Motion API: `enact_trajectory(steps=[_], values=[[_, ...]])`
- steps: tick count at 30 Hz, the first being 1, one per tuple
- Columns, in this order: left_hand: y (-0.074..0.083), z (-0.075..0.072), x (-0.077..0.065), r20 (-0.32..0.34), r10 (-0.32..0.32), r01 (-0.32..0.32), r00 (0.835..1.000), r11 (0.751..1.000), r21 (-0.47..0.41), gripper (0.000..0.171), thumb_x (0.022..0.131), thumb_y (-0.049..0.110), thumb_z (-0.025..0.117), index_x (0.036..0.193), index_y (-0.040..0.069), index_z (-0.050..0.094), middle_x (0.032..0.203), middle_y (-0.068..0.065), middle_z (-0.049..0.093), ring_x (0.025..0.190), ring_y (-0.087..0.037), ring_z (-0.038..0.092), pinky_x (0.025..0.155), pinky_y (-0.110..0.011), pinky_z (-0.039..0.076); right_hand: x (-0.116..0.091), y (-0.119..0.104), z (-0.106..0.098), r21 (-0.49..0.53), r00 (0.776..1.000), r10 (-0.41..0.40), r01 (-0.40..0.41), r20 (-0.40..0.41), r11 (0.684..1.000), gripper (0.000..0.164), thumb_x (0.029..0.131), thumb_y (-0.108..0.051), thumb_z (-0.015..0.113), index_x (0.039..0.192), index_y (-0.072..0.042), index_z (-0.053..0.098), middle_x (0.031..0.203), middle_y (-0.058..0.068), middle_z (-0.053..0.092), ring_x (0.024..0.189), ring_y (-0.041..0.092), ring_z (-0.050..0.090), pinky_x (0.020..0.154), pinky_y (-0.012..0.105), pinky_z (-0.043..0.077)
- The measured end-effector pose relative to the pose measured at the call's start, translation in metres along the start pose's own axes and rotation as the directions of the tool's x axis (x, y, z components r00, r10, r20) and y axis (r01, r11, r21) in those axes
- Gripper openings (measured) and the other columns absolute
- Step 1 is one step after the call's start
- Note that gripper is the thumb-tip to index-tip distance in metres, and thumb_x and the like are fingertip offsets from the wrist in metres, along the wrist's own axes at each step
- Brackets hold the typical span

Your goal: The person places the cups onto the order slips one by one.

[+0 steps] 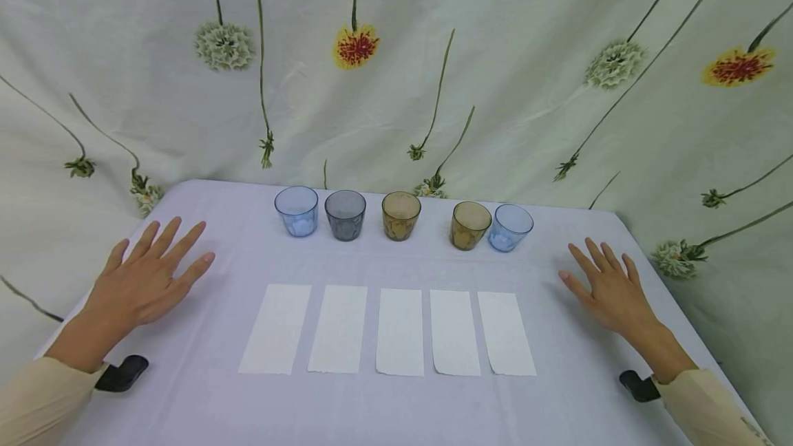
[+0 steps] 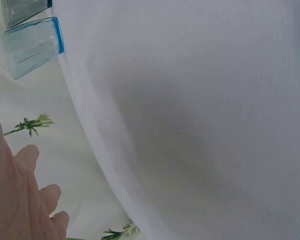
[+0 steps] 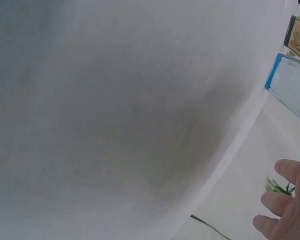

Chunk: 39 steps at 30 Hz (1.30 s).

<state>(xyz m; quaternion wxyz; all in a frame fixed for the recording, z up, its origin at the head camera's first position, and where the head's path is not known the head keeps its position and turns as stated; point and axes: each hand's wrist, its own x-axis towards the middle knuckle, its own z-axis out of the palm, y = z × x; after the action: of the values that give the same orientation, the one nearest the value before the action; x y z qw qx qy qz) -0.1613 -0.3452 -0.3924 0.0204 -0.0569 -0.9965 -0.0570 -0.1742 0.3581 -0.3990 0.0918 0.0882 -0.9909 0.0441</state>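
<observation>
My left hand (image 1: 145, 288) and right hand (image 1: 612, 291) are spread, gripping nothing; the left-end blue tapered glass-like tumbler (image 1: 297, 213) and right-end blue tapered glass-like tumbler (image 1: 513, 229) stand far-side on the white-clothed desk (image 1: 396, 411), probably light, rigid, slick, fragile: I'd hold mid-wall.

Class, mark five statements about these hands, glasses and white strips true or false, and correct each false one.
1. The left hand and the right hand both hold nothing. True.
2. Second from the left stands an amber glass. False: the grey glass stands there.
3. The leftmost glass and the rightmost glass are both blue. True.
4. Six pieces lie in the white row. False: there are five white strips.
5. The middle glass is upright. True.
</observation>
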Motion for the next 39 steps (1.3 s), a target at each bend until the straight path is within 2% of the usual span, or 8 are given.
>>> enact_trajectory(steps=[15,24,30,35,39], values=[[0.003,-0.002,-0.002,0.007,0.004,-0.004,1.000,1.000,-0.010,0.075,0.103,0.059,0.032,0.162,0.024,0.003,0.165,-0.026,0.004,0.149,-0.054,-0.002,0.110,-0.077,-0.001,0.000,-0.002,0.004,-0.001,1.000,0.008,-0.008,0.004,1.000,0.067,0.102,-0.046,0.051,0.153,-0.006,0.037,0.158,0.031,0.029,0.144,0.055,0.022,0.113,0.073,0.008],[0.013,-0.001,-0.004,0.013,0.023,-0.022,1.000,0.999,-0.037,0.073,0.104,0.058,0.033,0.163,0.025,0.004,0.166,-0.024,0.006,0.151,-0.049,-0.004,0.111,-0.075,-0.002,0.005,-0.006,0.000,0.012,1.000,0.000,0.000,0.003,1.000,0.066,0.103,-0.045,0.050,0.153,-0.006,0.036,0.158,0.030,0.028,0.145,0.055,0.021,0.114,0.073,0.007],[0.023,0.001,-0.006,0.032,0.042,-0.041,0.999,0.998,-0.045,0.073,0.104,0.058,0.033,0.163,0.024,0.006,0.166,-0.024,0.008,0.151,-0.049,-0.001,0.111,-0.076,0.001,0.012,-0.010,-0.001,0.005,1.000,-0.011,0.011,0.016,1.000,0.067,0.102,-0.047,0.050,0.154,-0.007,0.036,0.159,0.029,0.027,0.144,0.055,0.023,0.113,0.072,0.009],[0.033,0.004,-0.008,0.055,0.072,-0.068,0.996,0.995,-0.079,0.071,0.104,0.058,0.032,0.163,0.025,0.008,0.166,-0.022,0.010,0.152,-0.047,-0.001,0.111,-0.074,0.003,0.017,-0.013,0.000,0.012,1.000,-0.008,0.008,0.017,1.000,0.068,0.103,-0.048,0.049,0.155,-0.007,0.034,0.160,0.028,0.026,0.145,0.054,0.022,0.114,0.072,0.007],[0.040,0.004,-0.009,0.044,0.100,-0.095,0.994,0.990,-0.101,0.070,0.105,0.057,0.034,0.163,0.026,0.010,0.167,-0.021,0.011,0.153,-0.045,-0.001,0.112,-0.073,0.005,0.020,-0.016,0.000,0.012,1.000,-0.007,0.007,0.009,1.000,0.068,0.102,-0.045,0.051,0.155,-0.006,0.034,0.159,0.029,0.027,0.144,0.055,0.022,0.114,0.073,0.007]])
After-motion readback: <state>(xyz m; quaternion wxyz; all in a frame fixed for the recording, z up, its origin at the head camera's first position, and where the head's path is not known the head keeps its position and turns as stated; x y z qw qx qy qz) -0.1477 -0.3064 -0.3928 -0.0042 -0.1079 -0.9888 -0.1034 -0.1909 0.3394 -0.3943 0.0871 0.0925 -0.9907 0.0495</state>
